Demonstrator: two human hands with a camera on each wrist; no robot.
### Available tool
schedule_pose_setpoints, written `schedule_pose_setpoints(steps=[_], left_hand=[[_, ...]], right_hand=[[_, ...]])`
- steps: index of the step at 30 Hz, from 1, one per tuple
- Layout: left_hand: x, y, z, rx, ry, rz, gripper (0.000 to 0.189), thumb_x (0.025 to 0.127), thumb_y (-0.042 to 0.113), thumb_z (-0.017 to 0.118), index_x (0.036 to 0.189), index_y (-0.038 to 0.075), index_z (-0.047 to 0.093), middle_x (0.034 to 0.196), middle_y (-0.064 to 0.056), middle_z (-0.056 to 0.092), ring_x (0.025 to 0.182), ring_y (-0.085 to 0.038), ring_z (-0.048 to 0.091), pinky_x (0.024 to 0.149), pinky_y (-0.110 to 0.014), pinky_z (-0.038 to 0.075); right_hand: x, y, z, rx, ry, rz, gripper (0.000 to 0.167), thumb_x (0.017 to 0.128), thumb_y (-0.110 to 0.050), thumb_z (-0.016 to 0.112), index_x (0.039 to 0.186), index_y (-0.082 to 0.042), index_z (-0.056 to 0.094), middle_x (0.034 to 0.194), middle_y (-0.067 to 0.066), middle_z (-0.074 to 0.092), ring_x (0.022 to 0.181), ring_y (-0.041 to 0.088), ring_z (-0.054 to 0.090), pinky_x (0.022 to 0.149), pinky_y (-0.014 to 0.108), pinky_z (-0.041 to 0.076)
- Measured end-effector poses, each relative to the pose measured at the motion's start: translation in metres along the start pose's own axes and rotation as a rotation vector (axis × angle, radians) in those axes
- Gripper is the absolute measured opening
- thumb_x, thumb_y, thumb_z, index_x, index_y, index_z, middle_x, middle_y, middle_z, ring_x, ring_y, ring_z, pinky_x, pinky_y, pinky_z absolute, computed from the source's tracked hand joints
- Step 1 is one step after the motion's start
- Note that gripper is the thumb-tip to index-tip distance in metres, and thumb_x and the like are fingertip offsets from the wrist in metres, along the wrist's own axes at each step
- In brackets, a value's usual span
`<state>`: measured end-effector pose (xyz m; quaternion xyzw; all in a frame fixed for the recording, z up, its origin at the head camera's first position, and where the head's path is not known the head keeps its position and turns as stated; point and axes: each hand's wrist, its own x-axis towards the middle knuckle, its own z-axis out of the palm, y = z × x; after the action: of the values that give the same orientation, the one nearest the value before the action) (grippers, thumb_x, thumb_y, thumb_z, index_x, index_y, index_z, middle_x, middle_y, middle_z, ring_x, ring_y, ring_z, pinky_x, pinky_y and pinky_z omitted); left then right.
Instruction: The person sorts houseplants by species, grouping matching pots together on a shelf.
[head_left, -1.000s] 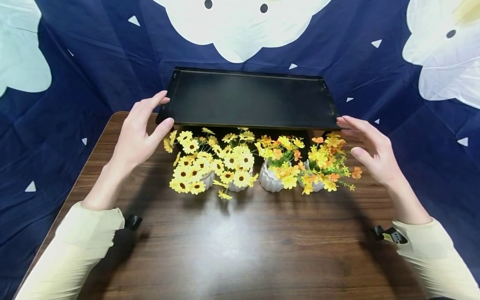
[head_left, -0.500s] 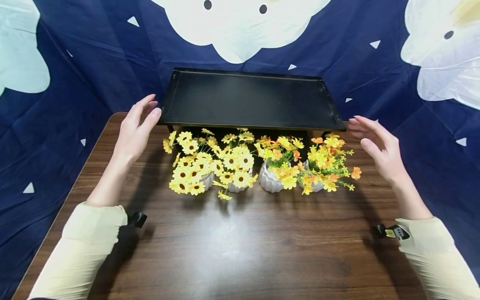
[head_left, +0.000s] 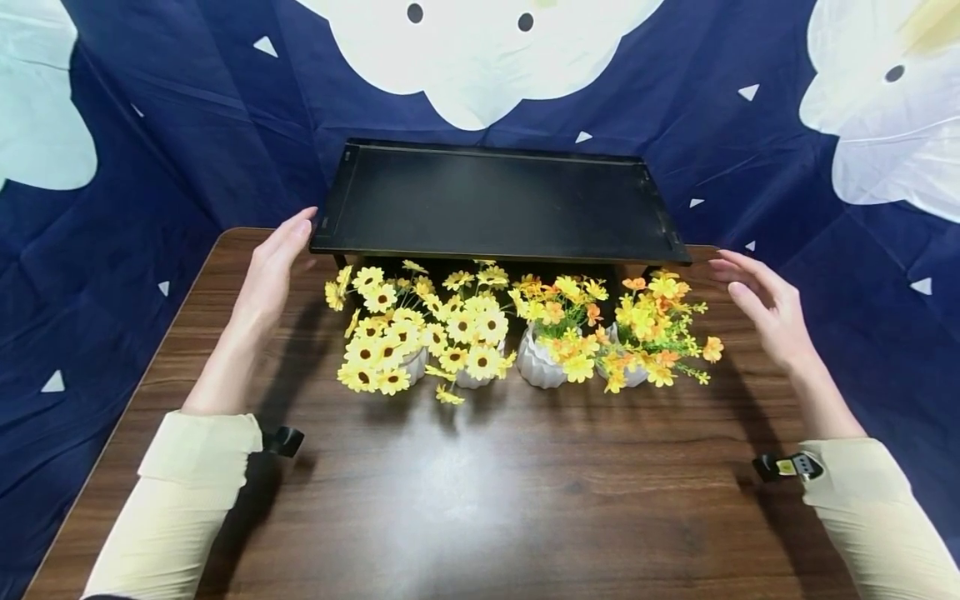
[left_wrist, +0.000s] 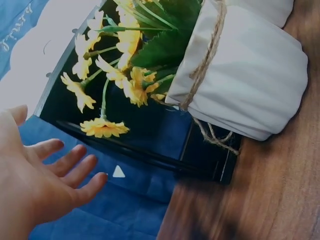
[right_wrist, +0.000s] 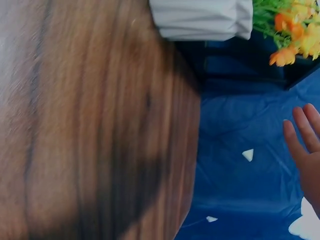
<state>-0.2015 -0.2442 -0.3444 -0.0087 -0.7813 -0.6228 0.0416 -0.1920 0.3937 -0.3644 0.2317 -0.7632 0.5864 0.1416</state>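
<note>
A black rack [head_left: 495,204] with a flat top stands at the back of the table. My left hand [head_left: 272,271] is beside its left end, fingers extended and holding nothing; the left wrist view shows that palm and spread fingers [left_wrist: 91,189]. Off the rack's right end, a small gap away, my right hand [head_left: 767,304] holds nothing, its fingers loosely extended. Between the hands, in front of the rack, stand white pots of yellow daisies [head_left: 390,342] on the left and of yellow-orange flowers [head_left: 652,321] on the right. Twine [left_wrist: 205,62] circles one white pot [left_wrist: 250,70].
The brown wooden table [head_left: 465,500] stretches in front of the pots. Behind and at both sides hangs a dark blue cloth [head_left: 187,108] with white cloud shapes and small triangles. A dark camera [head_left: 283,442] sits at the left wrist.
My left hand has drawn back from over the rack's left corner to beside it. My right hand has shifted outward, away from the right corner. The rack and flowers stay in place.
</note>
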Motion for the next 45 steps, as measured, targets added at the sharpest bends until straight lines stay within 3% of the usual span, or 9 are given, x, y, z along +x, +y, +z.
schedule_pose_setpoints(steps=[8,14,18,25,30,33,35,40,45], left_hand=[[0.003,-0.01,0.005,-0.287,-0.065,0.022,0.051,0.106,0.041,0.057,0.149,0.012,0.054,0.141,0.009,0.061,0.129,-0.002,0.054,0.095,-0.017,0.05],[0.003,-0.015,0.011,-0.407,-0.09,0.007,0.02,0.106,0.037,0.057,0.117,0.025,0.068,0.11,0.015,0.072,0.103,-0.005,0.067,0.093,-0.021,0.052],[0.002,-0.016,0.012,-0.444,-0.084,0.006,0.018,0.106,0.036,0.057,0.113,0.025,0.07,0.108,0.014,0.073,0.103,-0.008,0.066,0.09,-0.022,0.055],[-0.001,-0.022,0.01,-0.463,-0.097,0.021,0.021,0.106,0.036,0.056,0.12,0.025,0.068,0.112,0.013,0.071,0.107,-0.01,0.061,0.084,-0.021,0.056],[-0.002,-0.025,0.012,-0.473,-0.098,0.046,0.023,0.107,0.033,0.055,0.125,0.024,0.065,0.117,0.012,0.069,0.11,-0.012,0.06,0.083,-0.02,0.057],[-0.002,-0.027,0.014,-0.476,-0.089,0.049,0.022,0.107,0.032,0.055,0.125,0.024,0.065,0.118,0.012,0.069,0.111,-0.012,0.06,0.082,-0.02,0.057],[-0.001,-0.027,0.016,-0.481,-0.082,0.046,0.022,0.106,0.033,0.056,0.124,0.024,0.066,0.117,0.012,0.069,0.111,-0.012,0.06,0.082,-0.02,0.057],[-0.002,-0.028,0.017,-0.492,-0.065,0.039,0.023,0.105,0.033,0.058,0.124,0.023,0.066,0.116,0.012,0.069,0.111,-0.012,0.059,0.082,-0.019,0.058],[-0.004,-0.031,0.015,-0.483,-0.056,0.036,0.023,0.105,0.032,0.058,0.125,0.023,0.067,0.118,0.011,0.069,0.112,-0.013,0.06,0.082,-0.019,0.058]], right_hand=[[-0.014,0.012,-0.015,-0.301,-0.086,0.164,0.04,0.106,-0.004,0.05,0.145,-0.002,0.055,0.128,-0.012,0.071,0.116,-0.005,0.065,0.095,0.008,0.046],[-0.02,0.023,-0.019,-0.181,-0.151,0.198,0.041,0.106,-0.001,0.048,0.147,0.002,0.051,0.129,-0.007,0.071,0.108,0.001,0.071,0.098,0.011,0.048],[-0.023,0.03,-0.019,-0.044,-0.218,0.225,0.044,0.104,0.005,0.049,0.148,0.01,0.044,0.133,0.0,0.069,0.103,0.006,0.075,0.095,0.015,0.054],[-0.028,0.036,-0.014,-0.209,-0.335,0.308,0.055,0.098,0.004,0.059,0.151,-0.006,0.048,0.135,-0.029,0.058,0.109,-0.01,0.065,0.086,0.008,0.051],[-0.03,0.04,-0.008,-0.147,-0.411,0.311,0.075,0.088,0.014,0.063,0.154,-0.017,0.045,0.136,-0.03,0.055,0.116,-0.011,0.058,0.091,0.007,0.049],[-0.03,0.04,-0.003,-0.234,-0.42,0.311,0.076,0.084,0.01,0.072,0.152,-0.013,0.046,0.13,-0.031,0.056,0.11,-0.012,0.057,0.087,0.007,0.047],[-0.03,0.039,-0.001,-0.324,-0.427,0.326,0.078,0.083,0.003,0.078,0.152,-0.007,0.044,0.133,-0.026,0.055,0.109,-0.015,0.053,0.088,0.007,0.044],[-0.029,0.037,0.004,-0.437,-0.478,0.369,0.088,0.082,-0.006,0.083,0.156,0.003,0.035,0.156,0.016,0.045,0.131,-0.014,0.037,0.099,0.006,0.032],[-0.034,0.035,0.009,-0.417,-0.487,0.433,0.088,0.085,-0.004,0.077,0.155,0.01,0.027,0.156,0.038,0.032,0.145,0.024,0.035,0.104,0.008,0.027]])
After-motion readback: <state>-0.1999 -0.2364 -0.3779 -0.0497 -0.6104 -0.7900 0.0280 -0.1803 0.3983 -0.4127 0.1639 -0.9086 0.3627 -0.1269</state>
